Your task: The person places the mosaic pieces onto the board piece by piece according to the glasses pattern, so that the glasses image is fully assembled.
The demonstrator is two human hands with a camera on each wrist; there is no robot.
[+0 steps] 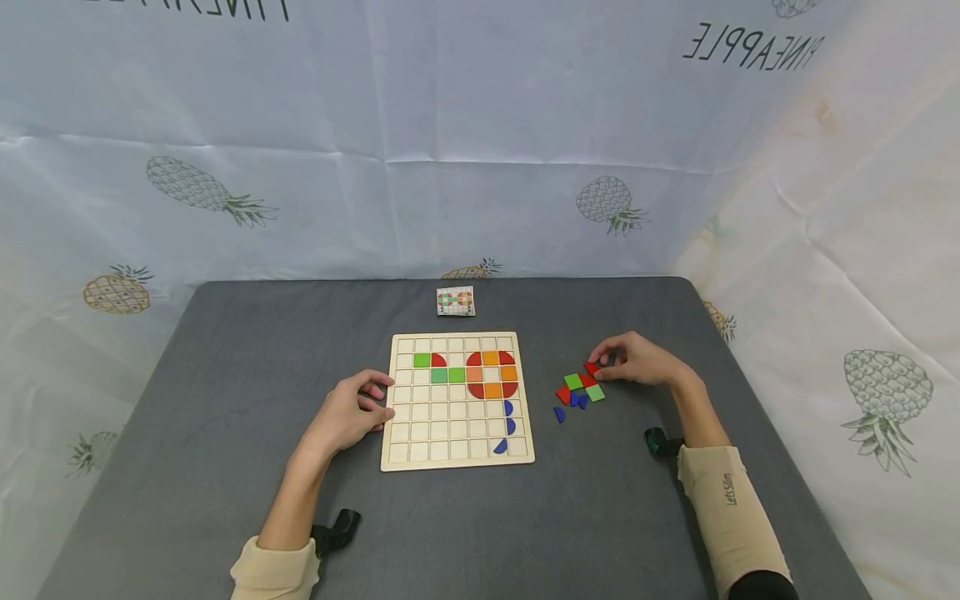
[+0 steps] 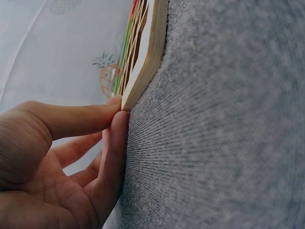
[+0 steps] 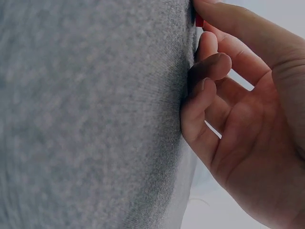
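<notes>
A pale wooden grid board (image 1: 442, 433) lies on the table, with green, red, orange and blue pieces set in some squares. My left hand (image 1: 348, 414) holds the board's left edge; in the left wrist view the thumb (image 2: 81, 119) and a finger pinch its rim. To the right of the board, my right hand (image 1: 637, 358) pinches a red tile (image 1: 592, 367) at the far side of a small pile. Only a sliver of that red tile (image 3: 199, 20) shows in the right wrist view, so its exact shape is hidden. Green tiles (image 1: 595, 392), red pieces (image 1: 564, 395) and blue half-round pieces (image 1: 559, 414) lie close by.
A small printed pattern card (image 1: 456, 302) lies beyond the board. The grey cloth-covered table (image 1: 285, 333) ends at a hanging white curtain (image 1: 450, 100) with pineapple prints, which also runs along the right side.
</notes>
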